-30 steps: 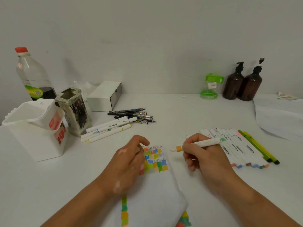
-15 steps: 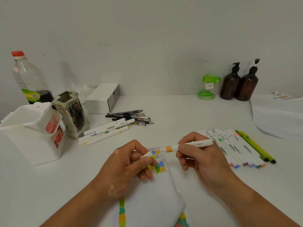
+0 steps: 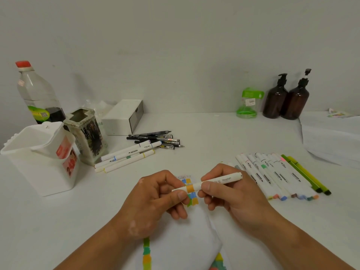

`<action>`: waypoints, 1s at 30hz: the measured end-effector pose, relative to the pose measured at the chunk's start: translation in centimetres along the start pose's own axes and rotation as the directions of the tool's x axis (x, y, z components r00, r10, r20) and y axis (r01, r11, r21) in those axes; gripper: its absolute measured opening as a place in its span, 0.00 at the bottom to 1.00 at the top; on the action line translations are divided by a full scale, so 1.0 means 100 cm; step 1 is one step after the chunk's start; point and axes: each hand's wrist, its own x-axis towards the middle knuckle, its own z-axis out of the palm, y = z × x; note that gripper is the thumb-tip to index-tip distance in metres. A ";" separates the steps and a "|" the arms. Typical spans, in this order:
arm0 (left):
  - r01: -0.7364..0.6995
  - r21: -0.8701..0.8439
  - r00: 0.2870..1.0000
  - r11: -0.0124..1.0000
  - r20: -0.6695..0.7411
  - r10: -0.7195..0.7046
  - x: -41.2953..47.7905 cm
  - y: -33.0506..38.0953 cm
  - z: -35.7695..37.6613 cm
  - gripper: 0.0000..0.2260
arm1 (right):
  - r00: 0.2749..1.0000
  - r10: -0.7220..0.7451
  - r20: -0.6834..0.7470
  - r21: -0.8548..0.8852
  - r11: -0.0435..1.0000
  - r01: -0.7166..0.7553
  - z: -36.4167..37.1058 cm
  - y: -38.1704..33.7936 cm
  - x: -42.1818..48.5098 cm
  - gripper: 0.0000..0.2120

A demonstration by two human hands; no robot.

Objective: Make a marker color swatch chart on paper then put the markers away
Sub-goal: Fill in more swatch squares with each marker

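Hands: your left hand (image 3: 155, 199) pinches the cap end of the orange-banded marker (image 3: 220, 181); your right hand (image 3: 231, 197) grips its barrel.
Marker: held level over the swatch paper (image 3: 187, 236), at its top edge.
Risk: a cap left loose likely lets the tip dry or blot the swatches below.
Around: marker row (image 3: 272, 176) just right; three markers (image 3: 126, 156) and pens (image 3: 159, 139) lie near the white bin (image 3: 39, 162).

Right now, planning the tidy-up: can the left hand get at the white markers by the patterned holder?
Probably yes, once freed: the left hand grips the orange-banded marker with the right hand, yet only bare table separates it from those white markers.
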 end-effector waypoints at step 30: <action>0.472 0.801 0.805 0.368 -0.562 0.191 0.016 -0.024 -0.084 0.16 | 0.942 -0.087 -0.323 -0.936 0.177 -0.305 -0.036 0.011 0.011 0.05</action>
